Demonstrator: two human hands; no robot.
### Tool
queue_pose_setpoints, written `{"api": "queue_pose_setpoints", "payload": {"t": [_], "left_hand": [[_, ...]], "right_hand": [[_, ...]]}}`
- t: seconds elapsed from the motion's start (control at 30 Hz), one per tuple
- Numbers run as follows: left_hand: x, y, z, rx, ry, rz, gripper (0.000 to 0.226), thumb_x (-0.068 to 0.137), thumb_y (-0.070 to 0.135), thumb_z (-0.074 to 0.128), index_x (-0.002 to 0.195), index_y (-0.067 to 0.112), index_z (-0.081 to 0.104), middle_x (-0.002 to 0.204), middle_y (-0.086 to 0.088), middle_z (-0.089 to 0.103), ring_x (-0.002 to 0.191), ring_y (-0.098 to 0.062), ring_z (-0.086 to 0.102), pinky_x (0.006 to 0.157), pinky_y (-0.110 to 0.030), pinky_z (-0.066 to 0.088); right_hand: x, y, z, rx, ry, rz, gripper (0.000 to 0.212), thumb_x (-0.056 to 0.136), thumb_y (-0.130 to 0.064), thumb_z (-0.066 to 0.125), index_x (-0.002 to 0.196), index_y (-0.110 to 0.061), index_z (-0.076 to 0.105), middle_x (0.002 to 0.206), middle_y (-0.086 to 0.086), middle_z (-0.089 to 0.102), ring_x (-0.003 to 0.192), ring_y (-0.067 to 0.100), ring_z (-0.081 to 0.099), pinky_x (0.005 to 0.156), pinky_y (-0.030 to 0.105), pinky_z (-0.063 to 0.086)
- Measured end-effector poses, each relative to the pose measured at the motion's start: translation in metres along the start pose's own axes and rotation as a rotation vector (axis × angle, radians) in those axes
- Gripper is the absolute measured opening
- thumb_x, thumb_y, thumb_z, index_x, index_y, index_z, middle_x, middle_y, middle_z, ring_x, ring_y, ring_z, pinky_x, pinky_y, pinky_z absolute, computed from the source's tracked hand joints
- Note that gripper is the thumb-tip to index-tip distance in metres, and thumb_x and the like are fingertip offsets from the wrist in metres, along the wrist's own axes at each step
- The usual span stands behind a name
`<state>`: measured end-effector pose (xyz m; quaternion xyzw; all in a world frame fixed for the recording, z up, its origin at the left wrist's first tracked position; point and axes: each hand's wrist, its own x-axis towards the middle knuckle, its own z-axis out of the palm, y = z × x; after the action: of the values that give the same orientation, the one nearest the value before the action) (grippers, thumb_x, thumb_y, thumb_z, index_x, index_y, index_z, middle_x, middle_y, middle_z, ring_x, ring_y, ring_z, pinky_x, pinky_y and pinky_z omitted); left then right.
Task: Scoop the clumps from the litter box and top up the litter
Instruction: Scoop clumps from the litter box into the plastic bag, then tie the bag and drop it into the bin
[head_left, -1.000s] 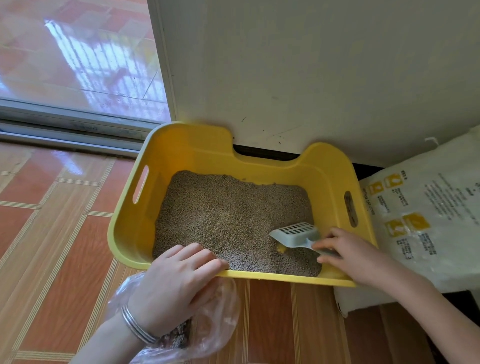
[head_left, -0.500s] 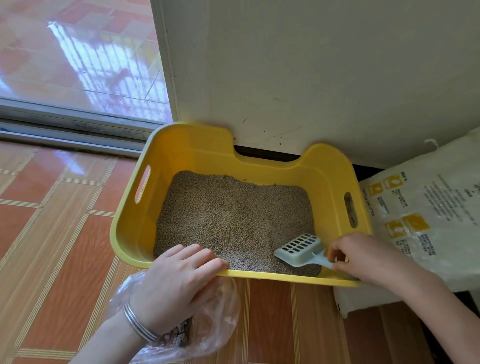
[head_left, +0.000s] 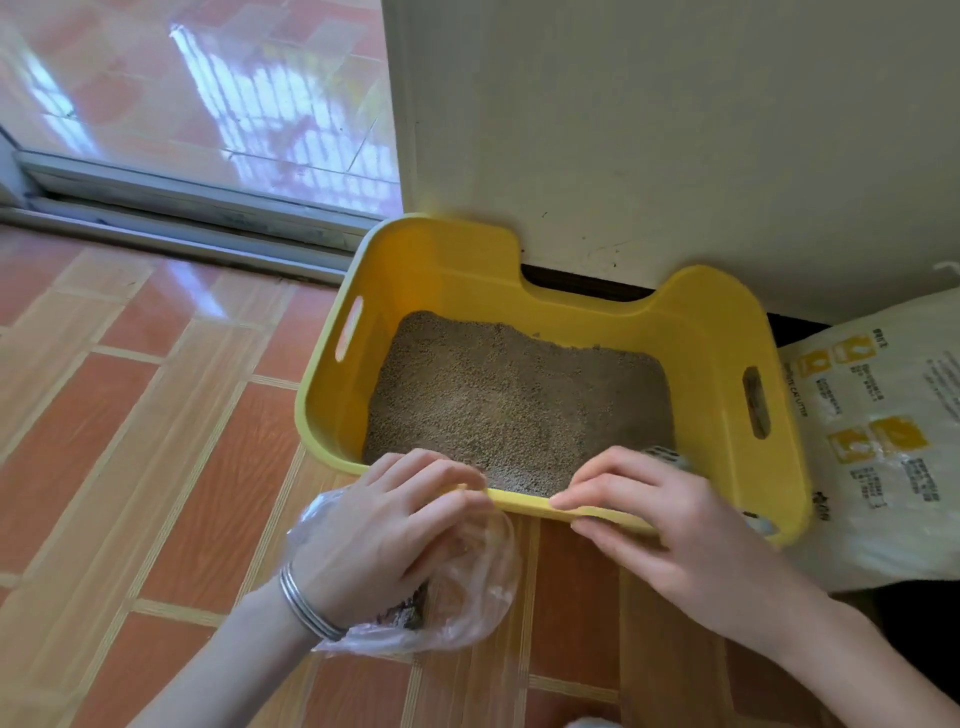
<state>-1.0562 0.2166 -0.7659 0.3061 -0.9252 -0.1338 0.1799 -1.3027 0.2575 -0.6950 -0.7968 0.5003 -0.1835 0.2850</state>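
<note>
1 litter box (head_left: 727, 322) | 1 scoop (head_left: 667, 457) | left grip (head_left: 379, 525), right grip (head_left: 670, 525) both clasp rim

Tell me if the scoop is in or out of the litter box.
In: the scoop lies inside the litter box, near-right corner, mostly hidden behind the right hand.

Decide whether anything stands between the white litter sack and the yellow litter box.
Nothing visible does. The white litter sack lies beside the yellow litter box, by its right wall; the box is open on top.
</note>
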Motion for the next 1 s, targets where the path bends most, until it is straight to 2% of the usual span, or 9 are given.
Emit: {"api": "queue_pose_setpoints", "payload": {"t": [0.1,0.2,0.37,0.47,0.57,0.63,0.7,0.83,1.0], "left_hand": [[-0.027,0.001,-0.004,0.004,0.059,-0.023,0.025,0.091,0.02,0.045,0.101,0.02,0.068,0.119,0.002,0.061,0.114,-0.022,0.053,0.093,-0.035,0.042],[-0.059,-0.005,-0.005,0.023,0.065,-0.104,0.018,0.088,0.018,0.05,0.099,0.021,0.064,0.109,0.004,0.063,0.107,-0.021,0.056,0.086,-0.033,0.043],[-0.104,-0.021,0.005,0.138,-0.026,-0.421,0.021,0.079,0.016,0.066,0.099,0.019,0.068,0.107,0.0,0.064,0.097,-0.026,0.059,0.073,-0.039,0.052],[-0.119,-0.028,0.012,0.11,-0.009,-0.67,0.029,0.078,0.019,0.07,0.106,0.015,0.066,0.112,-0.005,0.061,0.1,-0.029,0.057,0.076,-0.043,0.052],[-0.124,-0.035,0.018,0.123,-0.104,-0.822,0.051,0.074,0.024,0.077,0.12,0.013,0.059,0.119,-0.007,0.057,0.105,-0.029,0.056,0.083,-0.042,0.051],[-0.124,-0.039,0.021,0.083,-0.157,-0.846,0.052,0.081,0.029,0.07,0.128,0.016,0.052,0.119,-0.002,0.056,0.099,-0.022,0.059,0.078,-0.035,0.052],[-0.12,-0.04,0.021,0.058,-0.17,-0.846,0.043,0.084,0.026,0.066,0.125,0.02,0.052,0.108,0.005,0.062,0.086,-0.016,0.063,0.065,-0.031,0.053],[-0.11,-0.035,0.013,0.061,-0.041,-0.757,0.015,0.076,0.01,0.074,0.087,0.015,0.065,0.068,0.006,0.063,0.053,-0.018,0.058,0.038,-0.032,0.047],[-0.1,-0.026,-0.007,0.076,0.119,-0.659,0.013,0.083,0.019,0.066,0.073,0.015,0.058,0.063,0.006,0.053,0.052,-0.018,0.052,0.041,-0.031,0.041]], "right_hand": [[0.0,-0.015,0.03,0.126,-0.058,-0.044,0.017,0.087,-0.026,0.059,0.102,-0.025,0.066,0.101,-0.015,0.057,0.093,0.003,0.058,0.079,0.015,0.044],[-0.003,-0.012,0.065,0.113,-0.176,-0.007,0.017,0.088,-0.027,0.06,0.105,-0.029,0.064,0.107,-0.017,0.054,0.096,0.004,0.057,0.081,0.022,0.046],[-0.01,0.015,0.118,-0.151,-0.315,0.142,0.033,0.092,-0.04,0.048,0.125,-0.037,0.047,0.134,-0.017,0.037,0.123,0.006,0.039,0.101,0.023,0.036],[-0.014,0.03,0.136,-0.133,-0.317,0.198,0.035,0.091,-0.036,0.051,0.125,-0.037,0.048,0.138,-0.018,0.031,0.13,0.005,0.026,0.109,0.019,0.023],[-0.011,0.041,0.14,-0.127,-0.275,0.202,0.033,0.089,-0.029,0.057,0.122,-0.032,0.054,0.136,-0.015,0.036,0.129,0.006,0.032,0.106,0.014,0.022],[-0.004,0.042,0.14,-0.027,-0.262,0.257,0.033,0.087,-0.022,0.06,0.119,-0.03,0.057,0.131,-0.016,0.038,0.122,0.002,0.038,0.097,0.004,0.023],[0.003,0.04,0.141,0.085,-0.243,0.303,0.029,0.085,-0.015,0.063,0.11,-0.028,0.061,0.119,-0.018,0.042,0.109,-0.001,0.045,0.087,-0.001,0.029],[0.012,0.027,0.137,0.135,-0.135,0.287,0.015,0.08,-0.009,0.068,0.086,-0.022,0.065,0.099,-0.02,0.047,0.091,-0.006,0.051,0.08,0.002,0.034],[0.019,-0.001,0.119,0.044,-0.09,0.172,0.014,0.076,-0.008,0.071,0.076,-0.019,0.063,0.082,-0.011,0.05,0.072,0.002,0.049,0.068,0.014,0.039]]}}
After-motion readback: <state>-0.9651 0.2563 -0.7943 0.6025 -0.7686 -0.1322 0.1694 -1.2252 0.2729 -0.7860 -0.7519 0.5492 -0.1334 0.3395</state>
